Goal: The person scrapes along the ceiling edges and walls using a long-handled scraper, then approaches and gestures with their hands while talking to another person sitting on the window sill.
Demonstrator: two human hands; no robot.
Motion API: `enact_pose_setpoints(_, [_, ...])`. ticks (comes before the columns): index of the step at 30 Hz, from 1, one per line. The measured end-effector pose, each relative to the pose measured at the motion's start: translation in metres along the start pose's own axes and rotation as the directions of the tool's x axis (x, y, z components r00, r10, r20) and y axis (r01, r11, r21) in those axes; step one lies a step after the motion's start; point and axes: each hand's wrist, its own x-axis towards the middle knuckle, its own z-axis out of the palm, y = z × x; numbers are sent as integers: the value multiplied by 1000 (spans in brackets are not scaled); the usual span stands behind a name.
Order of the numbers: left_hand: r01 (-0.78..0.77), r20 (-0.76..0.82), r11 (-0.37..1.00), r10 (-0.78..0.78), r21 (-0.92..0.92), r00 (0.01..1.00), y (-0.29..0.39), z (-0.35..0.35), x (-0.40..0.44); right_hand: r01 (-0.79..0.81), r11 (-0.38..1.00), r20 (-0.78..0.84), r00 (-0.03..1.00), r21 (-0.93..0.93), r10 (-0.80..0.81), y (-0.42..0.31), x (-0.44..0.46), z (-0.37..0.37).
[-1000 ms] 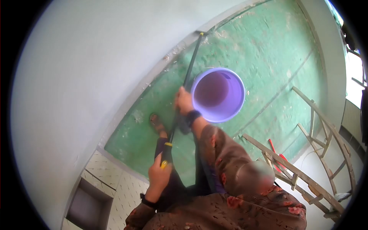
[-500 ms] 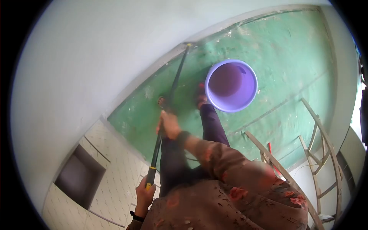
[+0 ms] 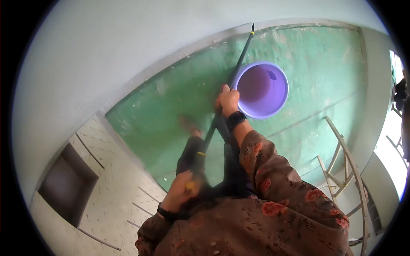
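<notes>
R hand (image 3: 229,100) grips long, thin, dk pole (image 3: 243,53) w/ yellow bands (image 3: 252,32).

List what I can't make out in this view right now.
- Head view, left hand: exact finger placement, blurred.
- Head view, pole: far tip's shape, too small.
- Head view, bucket: underside, hidden by its own body.
- Head view, wooden frame: lower end, cut off by bottom edge.

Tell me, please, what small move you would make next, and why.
I would probably ease the long dark pole slightly left, away from the round purple bucket, because the pole and the right hand gripping it are close beside the bucket's rim.
</notes>
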Motion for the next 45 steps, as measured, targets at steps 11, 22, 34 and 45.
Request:
enact_pose_setpoints(11, [-195,-176,798,350,570,920,-32,-37,21,419,542,155,871,-728,-466,35,-4,32])
enact_pose_setpoints(22, [-128,-539,972,217,197,814,-31,-111,-96,350,730,7,904,-587,-427,141,-109,171])
enact_pose_setpoints(34, [-165,-396,924,304,346,866,-16,-112,-87,6,999,200,980,48,-16,78,-115,116])
enact_pose_setpoints(45, [-179,-483,957,270,227,833,-26,-141,-102,264,855,357,929,-446,-101,160,-89,179])
